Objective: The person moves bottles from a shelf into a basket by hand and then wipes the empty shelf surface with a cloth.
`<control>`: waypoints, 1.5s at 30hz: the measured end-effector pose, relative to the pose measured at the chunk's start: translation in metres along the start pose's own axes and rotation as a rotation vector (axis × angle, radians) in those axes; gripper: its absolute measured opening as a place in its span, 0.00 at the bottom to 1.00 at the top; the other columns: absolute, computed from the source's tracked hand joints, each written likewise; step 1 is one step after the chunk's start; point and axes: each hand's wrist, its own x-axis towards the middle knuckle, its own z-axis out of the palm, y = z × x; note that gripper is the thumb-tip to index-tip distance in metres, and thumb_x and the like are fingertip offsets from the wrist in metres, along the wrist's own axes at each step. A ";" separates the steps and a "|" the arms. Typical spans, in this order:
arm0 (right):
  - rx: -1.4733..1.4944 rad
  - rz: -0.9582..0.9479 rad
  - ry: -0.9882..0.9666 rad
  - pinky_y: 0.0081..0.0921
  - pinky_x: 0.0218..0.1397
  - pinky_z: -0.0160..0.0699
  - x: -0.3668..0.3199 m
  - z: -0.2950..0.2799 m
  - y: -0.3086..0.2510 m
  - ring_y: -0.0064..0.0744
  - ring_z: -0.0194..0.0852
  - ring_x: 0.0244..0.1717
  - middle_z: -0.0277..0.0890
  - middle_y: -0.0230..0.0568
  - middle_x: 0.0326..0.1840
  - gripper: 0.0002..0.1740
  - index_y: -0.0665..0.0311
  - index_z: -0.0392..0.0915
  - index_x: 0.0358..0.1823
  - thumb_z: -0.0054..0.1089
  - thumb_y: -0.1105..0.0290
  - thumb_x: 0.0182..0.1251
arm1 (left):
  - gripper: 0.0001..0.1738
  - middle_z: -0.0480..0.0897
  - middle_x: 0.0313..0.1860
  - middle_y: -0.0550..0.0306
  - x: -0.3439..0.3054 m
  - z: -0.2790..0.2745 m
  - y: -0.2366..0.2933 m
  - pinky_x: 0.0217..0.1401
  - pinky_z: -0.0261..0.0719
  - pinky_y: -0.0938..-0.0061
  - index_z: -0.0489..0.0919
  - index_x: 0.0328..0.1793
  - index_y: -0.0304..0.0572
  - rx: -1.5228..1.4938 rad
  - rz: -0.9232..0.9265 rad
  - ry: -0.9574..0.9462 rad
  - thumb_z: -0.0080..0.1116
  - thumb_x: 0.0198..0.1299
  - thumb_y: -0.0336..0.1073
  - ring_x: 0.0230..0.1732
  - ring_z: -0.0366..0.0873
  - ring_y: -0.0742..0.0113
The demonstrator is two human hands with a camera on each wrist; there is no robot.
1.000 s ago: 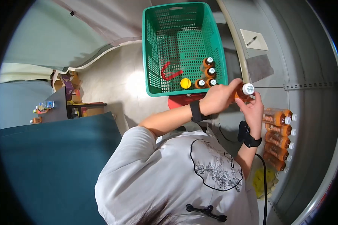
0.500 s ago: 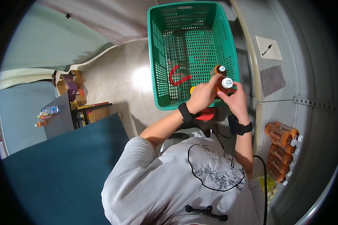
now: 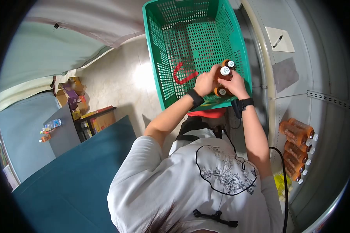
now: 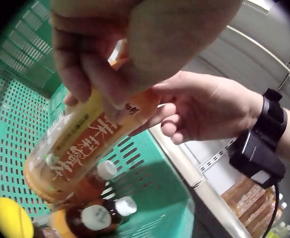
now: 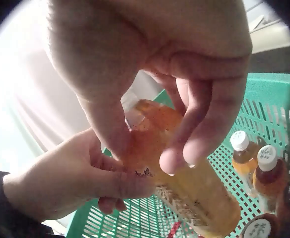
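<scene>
An orange drink bottle [image 4: 80, 153] with a white cap and printed label is held by both hands inside the front right of the green basket [image 3: 153, 66]. My left hand [image 3: 206, 83] grips it from the left near its upper part. From the other side my right hand [image 3: 236, 84] holds it with thumb and fingers, clearly seen in the right wrist view. The bottle leans, its base lower and close to other white-capped bottles [image 5: 244, 158] standing in the basket. A yellow round object [image 4: 11, 218] lies beside them. Fingers hide part of the bottle's top.
A red strap [image 3: 179, 76] lies in the basket. On the shelf at right are a row of similar bottles [image 3: 295, 134], a notepad [image 3: 282, 42] with a pen, a grey cloth [image 3: 286, 75] and yellow-green packages [image 3: 280, 182]. A dark teal surface [image 3: 77, 174] is at left.
Both hands have carried the bottle left from beside the basket's right edge to over its inside, then farther in among the standing bottles. The head view has shifted slightly.
</scene>
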 end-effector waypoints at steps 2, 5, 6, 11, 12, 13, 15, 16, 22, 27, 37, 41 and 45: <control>-0.085 0.051 -0.050 0.32 0.43 0.75 0.003 -0.001 -0.009 0.40 0.78 0.40 0.79 0.47 0.36 0.25 0.68 0.76 0.39 0.69 0.60 0.41 | 0.35 0.80 0.37 0.45 0.006 0.011 -0.019 0.33 0.75 0.55 0.59 0.59 0.49 -0.005 0.035 -0.028 0.60 0.42 0.28 0.34 0.77 0.43; -0.189 0.033 -0.086 0.29 0.35 0.75 0.010 0.009 0.004 0.34 0.78 0.29 0.78 0.43 0.29 0.23 0.68 0.77 0.35 0.69 0.59 0.42 | 0.33 0.80 0.37 0.44 0.010 0.021 -0.036 0.33 0.75 0.55 0.60 0.58 0.50 0.026 0.033 -0.072 0.58 0.43 0.28 0.34 0.77 0.43; -0.189 0.037 -0.082 0.29 0.35 0.75 0.011 0.012 0.007 0.34 0.78 0.29 0.78 0.43 0.29 0.23 0.68 0.77 0.35 0.69 0.59 0.42 | 0.31 0.80 0.36 0.44 0.012 0.024 -0.040 0.33 0.75 0.55 0.60 0.57 0.50 0.034 0.039 -0.088 0.57 0.44 0.28 0.33 0.77 0.43; -0.180 0.078 -0.045 0.31 0.36 0.76 0.018 0.027 0.038 0.37 0.79 0.30 0.79 0.45 0.29 0.19 0.65 0.79 0.35 0.66 0.59 0.44 | 0.28 0.80 0.31 0.43 0.019 0.044 -0.059 0.32 0.75 0.54 0.62 0.55 0.51 0.045 0.045 -0.148 0.54 0.45 0.28 0.32 0.78 0.43; -0.186 0.125 -0.057 0.32 0.36 0.76 0.018 0.030 0.042 0.37 0.79 0.30 0.79 0.45 0.29 0.19 0.65 0.79 0.35 0.66 0.59 0.44 | 0.27 0.80 0.30 0.43 0.020 0.049 -0.062 0.32 0.75 0.54 0.62 0.54 0.51 0.030 0.057 -0.170 0.54 0.46 0.29 0.32 0.78 0.43; -0.213 0.180 -0.064 0.31 0.36 0.76 0.018 0.033 0.046 0.37 0.79 0.29 0.79 0.45 0.28 0.19 0.65 0.79 0.34 0.66 0.59 0.44 | 0.26 0.80 0.29 0.44 0.022 0.053 -0.064 0.32 0.75 0.54 0.62 0.53 0.52 0.052 0.057 -0.179 0.55 0.45 0.29 0.31 0.78 0.43; -0.257 0.233 -0.047 0.35 0.38 0.76 0.017 0.037 0.053 0.42 0.79 0.33 0.79 0.48 0.29 0.20 0.64 0.79 0.33 0.66 0.57 0.42 | 0.27 0.79 0.28 0.44 0.022 0.061 -0.068 0.32 0.74 0.53 0.63 0.53 0.52 0.072 0.055 -0.196 0.56 0.44 0.29 0.31 0.78 0.44; -0.285 0.246 -0.030 0.36 0.39 0.75 0.016 0.039 0.054 0.44 0.78 0.34 0.78 0.50 0.30 0.20 0.64 0.80 0.33 0.66 0.57 0.41 | 0.27 0.79 0.27 0.44 0.022 0.065 -0.070 0.32 0.74 0.53 0.63 0.53 0.53 0.089 0.052 -0.199 0.57 0.44 0.30 0.31 0.78 0.44; -0.358 0.324 0.001 0.37 0.39 0.76 0.025 0.050 0.081 0.47 0.78 0.37 0.77 0.54 0.32 0.23 0.68 0.78 0.31 0.69 0.57 0.38 | 0.26 0.79 0.31 0.43 0.026 0.092 -0.083 0.34 0.75 0.53 0.64 0.55 0.53 0.102 0.054 -0.207 0.54 0.46 0.36 0.34 0.77 0.43; -0.249 0.455 -0.017 0.32 0.26 0.77 0.036 0.063 0.097 0.39 0.78 0.22 0.77 0.51 0.23 0.19 0.76 0.75 0.29 0.65 0.63 0.46 | 0.26 0.79 0.33 0.42 0.040 0.093 -0.088 0.35 0.75 0.54 0.64 0.54 0.55 0.112 0.044 -0.310 0.55 0.47 0.36 0.35 0.78 0.44; 0.018 0.624 -0.068 0.25 0.15 0.74 0.034 0.058 0.066 0.34 0.77 0.16 0.76 0.47 0.21 0.16 0.76 0.75 0.34 0.57 0.66 0.54 | 0.21 0.80 0.38 0.45 0.046 0.108 -0.094 0.42 0.75 0.57 0.65 0.53 0.56 0.061 -0.126 -0.357 0.52 0.50 0.38 0.40 0.77 0.45; 0.086 0.655 -0.071 0.23 0.14 0.74 0.029 0.047 0.059 0.32 0.77 0.16 0.77 0.46 0.24 0.16 0.74 0.75 0.35 0.56 0.64 0.55 | 0.30 0.78 0.44 0.44 0.047 0.105 -0.089 0.44 0.75 0.58 0.63 0.58 0.56 0.137 -0.119 -0.409 0.57 0.46 0.37 0.43 0.76 0.47; 0.185 0.597 -0.073 0.17 0.14 0.70 0.017 0.028 0.058 0.27 0.77 0.18 0.75 0.37 0.27 0.17 0.72 0.74 0.38 0.55 0.62 0.58 | 0.39 0.75 0.49 0.43 0.044 0.093 -0.077 0.49 0.74 0.60 0.57 0.65 0.55 0.153 -0.129 -0.476 0.60 0.43 0.38 0.49 0.74 0.48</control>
